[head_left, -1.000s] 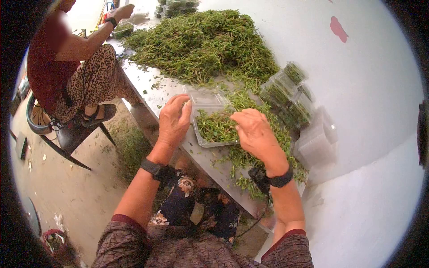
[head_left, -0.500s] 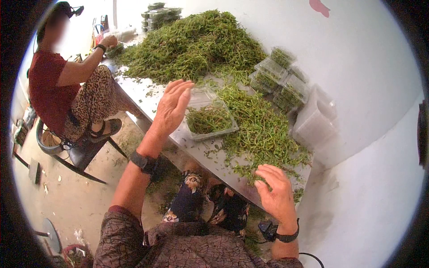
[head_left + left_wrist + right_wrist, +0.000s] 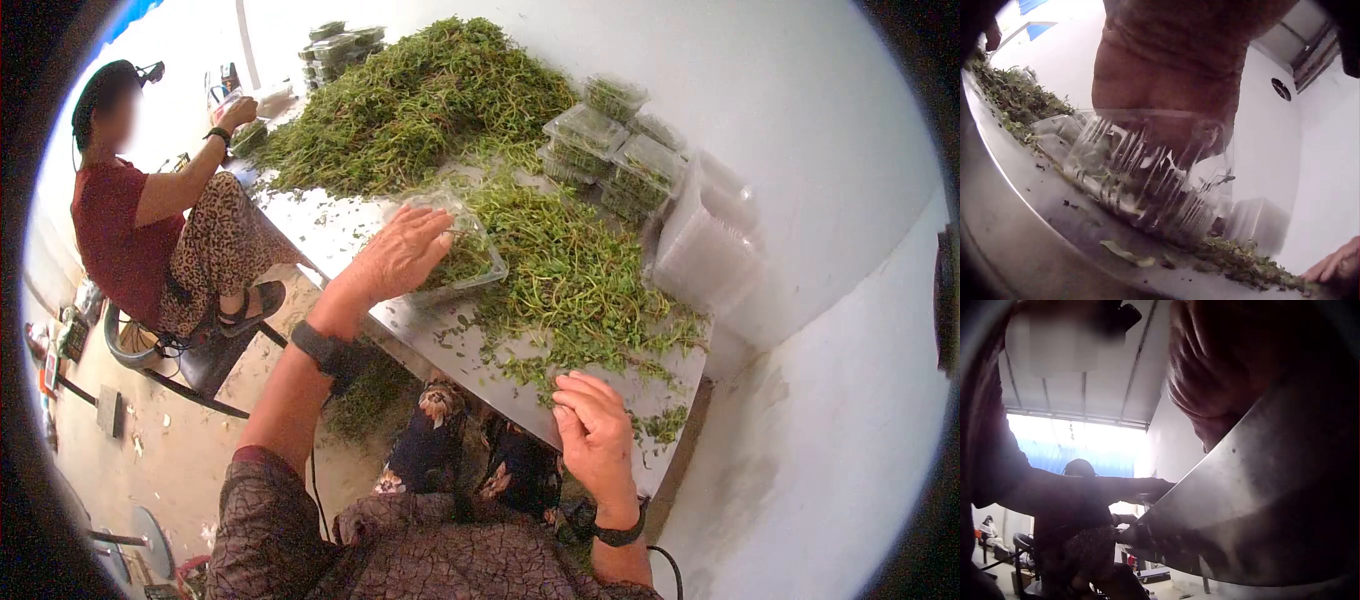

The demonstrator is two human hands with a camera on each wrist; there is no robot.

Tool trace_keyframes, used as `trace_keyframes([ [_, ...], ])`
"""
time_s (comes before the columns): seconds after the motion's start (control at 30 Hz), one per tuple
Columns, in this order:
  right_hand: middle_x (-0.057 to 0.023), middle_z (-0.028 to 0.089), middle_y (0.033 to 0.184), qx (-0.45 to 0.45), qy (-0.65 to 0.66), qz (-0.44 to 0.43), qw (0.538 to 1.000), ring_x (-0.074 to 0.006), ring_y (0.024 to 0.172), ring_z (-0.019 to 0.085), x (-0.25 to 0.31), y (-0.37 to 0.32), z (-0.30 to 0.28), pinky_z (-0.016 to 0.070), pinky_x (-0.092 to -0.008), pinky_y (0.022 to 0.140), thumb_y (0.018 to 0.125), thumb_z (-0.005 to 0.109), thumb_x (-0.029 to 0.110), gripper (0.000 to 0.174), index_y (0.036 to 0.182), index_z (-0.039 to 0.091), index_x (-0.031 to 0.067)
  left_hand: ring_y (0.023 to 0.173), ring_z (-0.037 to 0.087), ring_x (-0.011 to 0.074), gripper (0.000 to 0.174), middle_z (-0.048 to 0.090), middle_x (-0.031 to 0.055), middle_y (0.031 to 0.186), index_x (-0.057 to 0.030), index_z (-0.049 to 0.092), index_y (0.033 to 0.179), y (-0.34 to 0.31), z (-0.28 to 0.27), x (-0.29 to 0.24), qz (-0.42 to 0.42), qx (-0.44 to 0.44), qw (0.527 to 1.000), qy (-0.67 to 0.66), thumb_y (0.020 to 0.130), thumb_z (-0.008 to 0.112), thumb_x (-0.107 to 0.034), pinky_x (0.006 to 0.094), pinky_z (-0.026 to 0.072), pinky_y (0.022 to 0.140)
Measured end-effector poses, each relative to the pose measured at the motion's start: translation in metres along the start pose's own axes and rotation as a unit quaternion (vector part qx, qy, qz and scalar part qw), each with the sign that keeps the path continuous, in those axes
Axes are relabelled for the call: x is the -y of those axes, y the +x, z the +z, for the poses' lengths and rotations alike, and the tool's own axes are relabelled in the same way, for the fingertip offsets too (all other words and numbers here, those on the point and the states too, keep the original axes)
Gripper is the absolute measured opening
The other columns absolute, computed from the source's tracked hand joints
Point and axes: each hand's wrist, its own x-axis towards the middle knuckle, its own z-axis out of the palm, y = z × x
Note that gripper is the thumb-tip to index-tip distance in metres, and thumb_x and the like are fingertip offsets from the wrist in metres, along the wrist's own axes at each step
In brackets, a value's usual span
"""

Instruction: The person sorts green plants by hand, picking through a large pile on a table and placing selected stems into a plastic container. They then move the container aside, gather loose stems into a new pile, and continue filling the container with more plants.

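Note:
My left hand (image 3: 405, 250) lies over a clear plastic box (image 3: 455, 292) of leafy green stems, its fingers extended across the opening. In the left wrist view, the same hand (image 3: 1166, 81) reaches down into the ribbed box (image 3: 1147, 181), and the fingertips are hidden behind its wall. Beside the box spreads a loose heap of green stems (image 3: 560, 270). At the table's near edge my right hand (image 3: 595, 430) is by the lower end of this heap, fingers loosely bent, no item visible in it. The right wrist view shows that hand (image 3: 1219, 369) just above the metal edge.
A large mound of greens (image 3: 420, 110) covers the far part of the metal table (image 3: 650, 455). Along the wall stand filled boxes (image 3: 645, 170) and a nested stack of clear boxes (image 3: 705, 235). More filled boxes (image 3: 340, 50) sit at the far end. Another person (image 3: 120, 220) sits at left.
My right hand has left the box and moved down to the table's near edge. The left hand has gone from the box's left side to lying across its opening.

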Motion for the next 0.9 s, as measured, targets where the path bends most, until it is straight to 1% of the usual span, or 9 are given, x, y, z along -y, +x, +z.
trace_keyframes([
  [0.07, -0.0135, 0.066, 0.105, 0.004, -0.018, -0.003, 1.0, -0.0311, 0.107, 0.059, 0.0, 0.0, 0.0, 0.0432, -0.0407, 0.095, 0.079, 0.064, 0.005, 0.014, 0.092, 0.066, 0.0009, 0.132, 0.037, 0.0334, 0.045, 0.048, 0.0189, 0.135, -0.0009, 0.05, 0.129, 0.002, -0.002, -0.006, 0.008, 0.005, 1.0, 0.027, 0.1, 0.037, -0.032, 0.0454, 0.021, 0.113],
  [0.13, -0.0137, 0.065, 0.107, 0.012, -0.026, -0.01, 1.0, -0.0312, 0.109, 0.057, -0.001, -0.002, 0.0, 0.042, -0.0411, 0.096, 0.078, 0.064, 0.005, 0.015, 0.093, 0.065, 0.0012, 0.131, 0.037, 0.034, 0.042, 0.05, 0.0169, 0.133, -0.0012, 0.051, 0.127, 0.001, 0.0, -0.012, 0.074, -0.004, 0.994, 0.075, 0.098, 0.04, -0.029, 0.0453, 0.0206, 0.114],
  [0.37, -0.0136, 0.064, 0.11, 0.014, -0.04, -0.018, 0.999, -0.0313, 0.11, 0.056, 0.0, -0.003, 0.0, 0.0413, -0.0425, 0.097, 0.078, 0.064, 0.005, 0.016, 0.093, 0.064, 0.0013, 0.129, 0.041, 0.0323, 0.036, 0.052, 0.0145, 0.132, -0.0019, 0.055, 0.123, 0.001, 0.004, -0.012, 0.06, 0.032, 0.997, 0.021, 0.097, 0.044, -0.024, 0.0457, 0.0237, 0.113],
  [0.43, -0.0134, 0.063, 0.11, 0.021, -0.048, -0.015, 0.999, -0.0309, 0.111, 0.056, 0.001, -0.004, 0.0, 0.0412, -0.043, 0.097, 0.077, 0.064, 0.005, 0.017, 0.093, 0.063, 0.0013, 0.123, 0.048, 0.0309, 0.036, 0.056, 0.0169, 0.127, -0.0004, 0.055, 0.122, 0.001, 0.007, -0.01, 0.077, 0.011, 0.997, 0.007, 0.095, 0.045, -0.023, 0.0445, 0.0271, 0.112],
  [0.63, -0.013, 0.063, 0.111, 0.026, -0.062, -0.021, 0.998, -0.0307, 0.111, 0.055, 0.004, -0.002, -0.001, 0.0408, -0.043, 0.097, 0.077, 0.064, 0.005, 0.017, 0.094, 0.063, 0.0011, 0.117, 0.053, 0.031, 0.036, 0.057, 0.0178, 0.124, -0.0003, 0.056, 0.121, 0.005, 0.005, -0.007, 0.1, 0.049, 0.994, 0.011, 0.096, 0.043, -0.023, 0.0458, 0.027, 0.112],
  [0.73, -0.0126, 0.062, 0.111, 0.025, -0.058, -0.022, 0.998, -0.0303, 0.112, 0.054, 0.003, -0.002, -0.001, 0.0404, -0.0428, 0.098, 0.077, 0.063, 0.004, 0.017, 0.094, 0.063, 0.0008, 0.119, 0.051, 0.0308, 0.037, 0.056, 0.0174, 0.125, -0.0003, 0.055, 0.122, 0.006, -0.004, -0.018, 0.059, 0.054, 0.997, -0.008, 0.097, 0.043, -0.025, 0.0461, 0.0258, 0.113],
  [0.77, -0.0126, 0.062, 0.111, 0.024, -0.059, -0.02, 0.998, -0.0303, 0.112, 0.054, 0.004, -0.002, -0.001, 0.0404, -0.0428, 0.098, 0.077, 0.063, 0.004, 0.017, 0.094, 0.063, 0.0008, 0.119, 0.051, 0.0308, 0.037, 0.056, 0.0174, 0.125, -0.0003, 0.055, 0.122, 0.007, -0.007, -0.021, 0.061, 0.055, 0.997, -0.009, 0.097, 0.043, -0.025, 0.0461, 0.0258, 0.113],
  [0.83, -0.0122, 0.062, 0.111, 0.028, -0.066, -0.021, 0.997, -0.0296, 0.113, 0.054, 0.006, -0.001, -0.002, 0.0403, -0.0424, 0.098, 0.076, 0.063, 0.004, 0.018, 0.094, 0.063, 0.0006, 0.127, 0.045, 0.0289, 0.039, 0.054, 0.0153, 0.13, -0.0018, 0.054, 0.125, 0.01, -0.008, -0.026, 0.075, 0.018, 0.997, -0.003, 0.098, 0.04, -0.027, 0.0462, 0.02, 0.115],
  [0.9, -0.0123, 0.062, 0.112, 0.028, -0.066, -0.019, 0.997, -0.0294, 0.113, 0.054, 0.005, -0.002, -0.001, 0.0403, -0.0423, 0.098, 0.076, 0.064, 0.004, 0.018, 0.094, 0.063, 0.0006, 0.127, 0.045, 0.0293, 0.04, 0.054, 0.0154, 0.13, -0.0018, 0.054, 0.124, 0.011, -0.002, -0.025, 0.079, 0.026, 0.996, -0.007, 0.098, 0.041, -0.028, 0.0458, 0.0201, 0.115],
])
